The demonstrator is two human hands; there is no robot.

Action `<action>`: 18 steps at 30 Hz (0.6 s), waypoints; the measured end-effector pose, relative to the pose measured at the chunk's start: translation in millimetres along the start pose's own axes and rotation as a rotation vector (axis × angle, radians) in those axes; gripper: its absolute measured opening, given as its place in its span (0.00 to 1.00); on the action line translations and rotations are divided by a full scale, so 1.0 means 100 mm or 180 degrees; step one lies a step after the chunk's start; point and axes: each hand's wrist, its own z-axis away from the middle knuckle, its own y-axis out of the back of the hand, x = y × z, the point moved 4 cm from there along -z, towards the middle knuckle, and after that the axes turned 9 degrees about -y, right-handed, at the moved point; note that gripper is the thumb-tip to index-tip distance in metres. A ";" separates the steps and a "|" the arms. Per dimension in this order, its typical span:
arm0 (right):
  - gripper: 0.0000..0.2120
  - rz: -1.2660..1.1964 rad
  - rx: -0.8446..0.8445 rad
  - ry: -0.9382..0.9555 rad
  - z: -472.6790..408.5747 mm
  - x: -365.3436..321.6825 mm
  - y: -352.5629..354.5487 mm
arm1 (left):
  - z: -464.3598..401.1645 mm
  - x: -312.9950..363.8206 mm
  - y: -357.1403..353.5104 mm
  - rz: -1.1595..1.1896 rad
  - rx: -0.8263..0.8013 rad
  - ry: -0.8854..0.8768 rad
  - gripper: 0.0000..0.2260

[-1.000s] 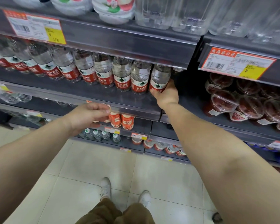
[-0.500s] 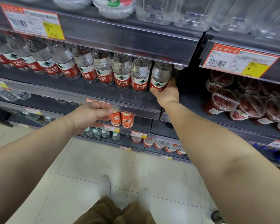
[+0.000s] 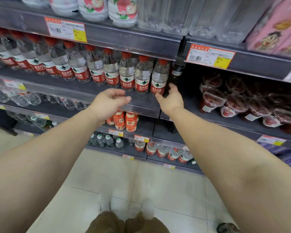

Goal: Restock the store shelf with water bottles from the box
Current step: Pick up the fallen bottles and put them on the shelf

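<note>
A row of clear water bottles with red caps and red-white labels fills the middle shelf (image 3: 71,89). The rightmost water bottle (image 3: 159,76) stands upright at the row's right end. My right hand (image 3: 170,100) is just below and right of that bottle, fingers spread, a small gap from its base, holding nothing. My left hand (image 3: 110,102) hovers in front of the shelf's edge below the bottles, fingers loosely curled and empty. No box is in view.
Big clear jugs (image 3: 183,15) and a pink pack (image 3: 275,26) sit on the top shelf. Red jelly cups (image 3: 233,101) fill the right bay. Orange drink bottles (image 3: 124,121) and small bottles (image 3: 107,140) stand lower down. Tiled floor (image 3: 124,182) lies below.
My right hand has let go of the rightmost water bottle and drawn back a little. My left hand has risen and moved right toward the shelf edge. The view tilted up.
</note>
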 end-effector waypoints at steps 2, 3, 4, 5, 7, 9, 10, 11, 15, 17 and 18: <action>0.32 0.0072 -0.0029 0.0040 0.17 -0.03 0.04 | 0.11 0.06 -0.02 -0.0136 0.0010 -0.0114 0.21; 0.32 0.0109 -0.0027 0.0060 0.29 -0.03 0.08 | 0.20 0.09 -0.03 -0.0210 0.0014 -0.0178 0.22; 0.31 0.0124 -0.0027 0.0079 0.43 -0.04 0.12 | 0.30 0.12 -0.02 -0.0281 0.0017 -0.0262 0.23; 0.31 0.0125 -0.0012 0.0098 0.56 -0.05 0.16 | 0.39 0.16 -0.01 -0.0358 0.0021 -0.0333 0.23; 0.30 0.0124 0.0034 0.0096 0.81 -0.06 0.25 | 0.55 0.23 0.03 -0.0492 0.0009 -0.0466 0.23; 0.30 0.0140 0.0098 0.0056 1.07 -0.05 0.31 | 0.72 0.28 0.08 -0.0599 -0.0047 -0.0579 0.23; 0.30 0.0147 0.0148 0.0031 1.21 -0.04 0.33 | 0.81 0.29 0.11 -0.0635 -0.0070 -0.0624 0.23; 0.30 0.0149 0.0205 0.0009 1.37 -0.04 0.34 | 0.91 0.29 0.15 -0.0658 -0.0095 -0.0662 0.24; 0.29 0.0193 0.0279 -0.0025 2.05 -0.01 0.25 | 1.42 0.24 0.32 -0.0775 -0.0199 -0.0802 0.24; 0.29 0.0149 0.0231 0.0000 2.40 -0.01 0.15 | 1.69 0.18 0.44 -0.0801 -0.0215 -0.0819 0.23; 0.29 0.0110 0.0226 0.0026 2.57 -0.02 0.11 | 1.81 0.16 0.50 -0.0807 -0.0212 -0.0849 0.23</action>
